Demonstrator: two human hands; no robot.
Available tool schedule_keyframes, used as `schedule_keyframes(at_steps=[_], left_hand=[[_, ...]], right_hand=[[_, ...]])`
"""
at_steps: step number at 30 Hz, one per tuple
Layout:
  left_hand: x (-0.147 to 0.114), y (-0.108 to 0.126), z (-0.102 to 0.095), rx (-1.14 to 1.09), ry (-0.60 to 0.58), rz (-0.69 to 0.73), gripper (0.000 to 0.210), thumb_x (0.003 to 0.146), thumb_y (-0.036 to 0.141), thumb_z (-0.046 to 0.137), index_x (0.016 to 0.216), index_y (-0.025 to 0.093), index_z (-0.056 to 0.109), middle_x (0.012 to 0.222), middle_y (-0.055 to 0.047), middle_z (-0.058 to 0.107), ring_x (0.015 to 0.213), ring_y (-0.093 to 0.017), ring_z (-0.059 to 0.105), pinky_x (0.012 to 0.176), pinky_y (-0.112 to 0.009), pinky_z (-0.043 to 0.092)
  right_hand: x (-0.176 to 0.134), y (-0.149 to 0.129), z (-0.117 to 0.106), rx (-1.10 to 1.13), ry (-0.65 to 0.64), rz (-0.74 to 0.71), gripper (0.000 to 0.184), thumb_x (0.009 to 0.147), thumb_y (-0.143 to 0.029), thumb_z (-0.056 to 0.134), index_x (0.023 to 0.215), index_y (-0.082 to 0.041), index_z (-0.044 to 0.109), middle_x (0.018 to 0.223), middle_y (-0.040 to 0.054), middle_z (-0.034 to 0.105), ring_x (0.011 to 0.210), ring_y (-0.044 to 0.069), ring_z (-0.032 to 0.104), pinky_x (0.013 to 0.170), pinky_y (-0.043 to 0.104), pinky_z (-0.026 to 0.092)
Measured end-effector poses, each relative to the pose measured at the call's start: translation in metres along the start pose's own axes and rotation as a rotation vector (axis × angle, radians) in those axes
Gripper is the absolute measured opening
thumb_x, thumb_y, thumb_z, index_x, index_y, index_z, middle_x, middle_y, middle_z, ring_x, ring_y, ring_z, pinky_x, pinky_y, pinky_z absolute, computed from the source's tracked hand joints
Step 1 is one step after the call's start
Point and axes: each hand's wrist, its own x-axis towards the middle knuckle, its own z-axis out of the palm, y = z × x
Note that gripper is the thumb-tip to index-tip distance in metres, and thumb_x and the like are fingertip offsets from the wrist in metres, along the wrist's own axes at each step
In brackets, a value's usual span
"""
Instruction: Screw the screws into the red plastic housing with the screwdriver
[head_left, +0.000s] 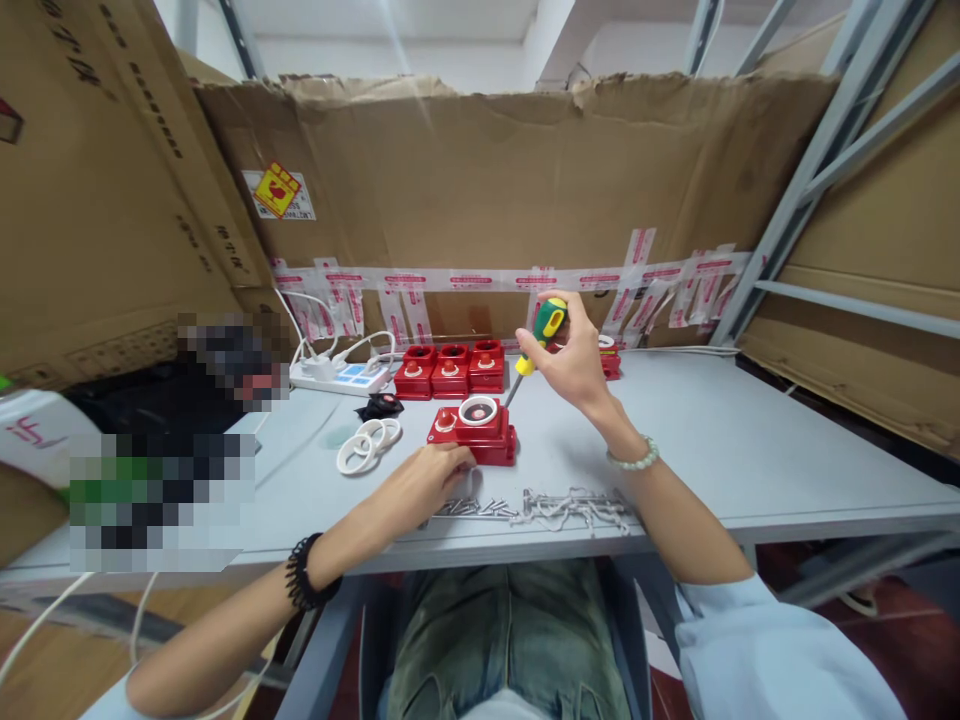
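My right hand [571,355] is closed around the green and yellow handle of a screwdriver [551,322]. Its shaft slants down to the far right corner of a red box-shaped device [495,450], which has a white ring [478,410] and a small red knob on top. Whether the tip sits on a screw cannot be made out. At the near left side of this device lies my left hand [439,472], fingers bent and pressed against it; the fingertips are partly hidden. Just in front are several loose screws [484,507] and a heap of thin white cords or chains [574,508].
Behind stand several similar red devices [450,372], with another [611,360] partly behind my right hand. White rings [358,453] and a black packet [380,406] lie left. A power strip [345,377] with plugs is farther back. Cardboard [487,190] walls the table [712,440].
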Motion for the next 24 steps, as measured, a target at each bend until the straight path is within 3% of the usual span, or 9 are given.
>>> schedule_keyframes(at_steps=[12, 18, 24], left_hand=[[0.000, -0.001, 0.001, -0.089, 0.030, 0.087, 0.022, 0.082, 0.002, 0.053, 0.090, 0.016, 0.068, 0.090, -0.005, 0.074, 0.082, -0.016, 0.068, 0.078, -0.025, 0.049], [-0.004, 0.007, -0.007, -0.287, 0.042, 0.198, 0.013, 0.085, 0.011, 0.058, 0.092, 0.016, 0.067, 0.088, -0.003, 0.073, 0.080, -0.013, 0.066, 0.077, -0.022, 0.050], [-0.007, 0.019, -0.004, -0.364, -0.083, 0.259, 0.014, 0.089, 0.016, 0.057, 0.098, 0.017, 0.067, 0.090, -0.003, 0.073, 0.078, -0.012, 0.065, 0.075, -0.022, 0.050]], right_hand=[[-0.002, 0.002, 0.000, 0.026, 0.012, -0.001, 0.038, 0.077, -0.035, 0.066, 0.110, -0.024, 0.049, 0.083, -0.0015, 0.052, 0.067, 0.012, 0.051, 0.062, 0.028, 0.048], [-0.001, 0.005, 0.001, 0.026, 0.031, -0.019, 0.039, 0.076, -0.033, 0.067, 0.110, -0.023, 0.050, 0.082, -0.0018, 0.052, 0.066, 0.012, 0.051, 0.061, 0.028, 0.047], [-0.001, 0.006, 0.000, 0.029, 0.030, -0.017, 0.040, 0.076, -0.033, 0.068, 0.110, -0.023, 0.050, 0.081, -0.0019, 0.051, 0.066, 0.012, 0.051, 0.061, 0.028, 0.047]])
